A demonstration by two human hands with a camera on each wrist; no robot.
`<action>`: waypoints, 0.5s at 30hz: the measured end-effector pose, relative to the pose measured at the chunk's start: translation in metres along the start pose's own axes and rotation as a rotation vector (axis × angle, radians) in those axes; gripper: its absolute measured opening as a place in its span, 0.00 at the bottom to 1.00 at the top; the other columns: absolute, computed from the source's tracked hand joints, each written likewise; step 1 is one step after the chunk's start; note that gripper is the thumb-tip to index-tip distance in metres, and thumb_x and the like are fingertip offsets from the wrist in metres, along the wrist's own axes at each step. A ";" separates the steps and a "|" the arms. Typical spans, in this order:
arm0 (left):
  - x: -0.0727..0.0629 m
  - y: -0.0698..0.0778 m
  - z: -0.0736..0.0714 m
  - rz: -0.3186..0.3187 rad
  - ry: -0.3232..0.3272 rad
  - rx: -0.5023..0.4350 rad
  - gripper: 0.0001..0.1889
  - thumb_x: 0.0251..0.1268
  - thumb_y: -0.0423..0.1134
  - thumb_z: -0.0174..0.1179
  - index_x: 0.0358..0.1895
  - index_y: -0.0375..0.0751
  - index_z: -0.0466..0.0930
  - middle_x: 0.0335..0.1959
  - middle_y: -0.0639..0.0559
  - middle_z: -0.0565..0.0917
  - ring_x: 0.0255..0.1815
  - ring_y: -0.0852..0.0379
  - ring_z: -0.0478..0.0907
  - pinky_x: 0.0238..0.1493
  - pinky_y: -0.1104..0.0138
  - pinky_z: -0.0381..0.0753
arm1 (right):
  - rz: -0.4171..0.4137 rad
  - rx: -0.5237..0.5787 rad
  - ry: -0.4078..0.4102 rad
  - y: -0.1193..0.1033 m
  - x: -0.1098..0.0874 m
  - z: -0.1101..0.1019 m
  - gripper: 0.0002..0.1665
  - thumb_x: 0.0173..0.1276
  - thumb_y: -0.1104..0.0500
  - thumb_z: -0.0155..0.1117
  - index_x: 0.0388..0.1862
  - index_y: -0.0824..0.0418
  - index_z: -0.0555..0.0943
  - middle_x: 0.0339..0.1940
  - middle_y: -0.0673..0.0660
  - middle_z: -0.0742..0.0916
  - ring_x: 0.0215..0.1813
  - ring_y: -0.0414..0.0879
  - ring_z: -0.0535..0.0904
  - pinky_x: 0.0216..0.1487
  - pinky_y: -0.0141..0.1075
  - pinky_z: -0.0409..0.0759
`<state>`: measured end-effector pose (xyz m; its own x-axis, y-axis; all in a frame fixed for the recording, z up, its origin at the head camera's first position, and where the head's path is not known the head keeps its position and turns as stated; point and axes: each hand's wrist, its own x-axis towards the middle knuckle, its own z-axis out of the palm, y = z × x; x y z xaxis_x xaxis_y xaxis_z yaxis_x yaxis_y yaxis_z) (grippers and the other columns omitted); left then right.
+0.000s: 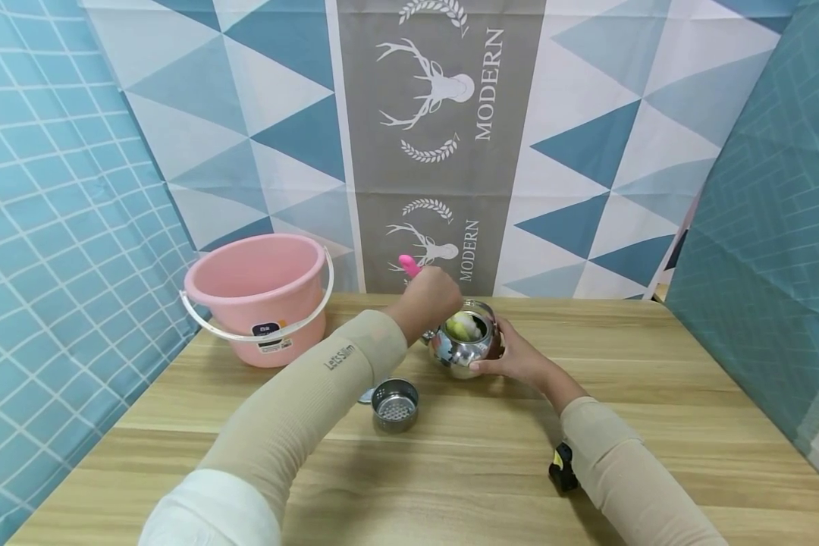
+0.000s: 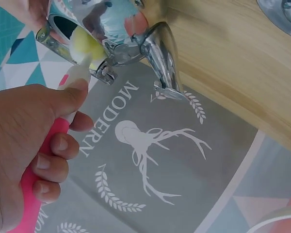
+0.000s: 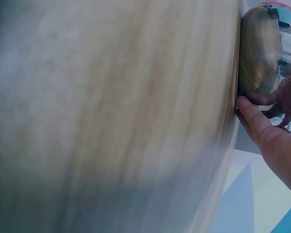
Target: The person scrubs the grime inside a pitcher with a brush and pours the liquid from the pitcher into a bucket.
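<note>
- Left hand [image 1: 431, 297]: gripping pink-handled scrubber [image 1: 409, 264] in curled fingers, reaching in from the left, holding its yellow-and-white head inside the mouth of steel teapot [image 1: 460, 350].
- Right hand [image 1: 519, 356]: clasping the same teapot around its right side, setting thumb against the near side.
- Steel teapot: occupying the far middle of wooden table [image 1: 484, 470], pointing spout left.
- Perforated strainer [image 1: 394, 402]: standing nearer and left of the teapot.
- Round metal lid [image 2: 282, 15]: lying just left of the strainer, hiding partly behind left sleeve [image 1: 314, 394].
- Pink bucket [image 1: 293, 334]: standing far left, wearing white handle across its near side.
</note>
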<state>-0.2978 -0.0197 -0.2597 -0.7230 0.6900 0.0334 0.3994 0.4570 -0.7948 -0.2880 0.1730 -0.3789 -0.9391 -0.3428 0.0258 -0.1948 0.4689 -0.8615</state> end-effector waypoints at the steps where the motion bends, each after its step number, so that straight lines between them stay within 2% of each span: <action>1: 0.001 0.000 0.000 -0.003 0.007 -0.002 0.15 0.62 0.32 0.54 0.18 0.51 0.73 0.13 0.59 0.69 0.16 0.63 0.63 0.15 0.71 0.63 | 0.003 -0.001 0.001 0.000 0.000 0.000 0.68 0.56 0.50 0.77 0.79 0.61 0.39 0.77 0.67 0.54 0.77 0.64 0.45 0.71 0.61 0.49; 5: 0.003 0.001 -0.001 -0.001 0.014 0.003 0.15 0.64 0.33 0.53 0.18 0.51 0.72 0.14 0.59 0.71 0.17 0.63 0.64 0.15 0.70 0.64 | 0.005 0.002 0.003 -0.001 0.000 0.000 0.68 0.56 0.51 0.77 0.79 0.61 0.39 0.76 0.68 0.54 0.77 0.64 0.45 0.71 0.61 0.49; 10: 0.007 0.003 -0.003 0.038 0.017 0.026 0.13 0.66 0.36 0.54 0.23 0.53 0.79 0.17 0.60 0.74 0.18 0.63 0.65 0.16 0.70 0.67 | 0.007 0.001 0.000 -0.002 0.000 -0.001 0.67 0.57 0.51 0.77 0.79 0.61 0.39 0.76 0.67 0.55 0.77 0.63 0.46 0.71 0.61 0.50; 15: 0.009 0.005 -0.005 0.079 0.036 -0.010 0.11 0.65 0.36 0.55 0.25 0.55 0.80 0.19 0.61 0.74 0.19 0.63 0.64 0.18 0.69 0.65 | 0.008 0.019 -0.011 -0.003 0.000 -0.001 0.66 0.58 0.53 0.76 0.79 0.61 0.38 0.77 0.67 0.53 0.76 0.64 0.46 0.71 0.61 0.49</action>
<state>-0.2990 -0.0081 -0.2605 -0.6687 0.7435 -0.0074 0.4598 0.4058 -0.7898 -0.2872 0.1721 -0.3760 -0.9375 -0.3478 0.0132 -0.1815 0.4561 -0.8712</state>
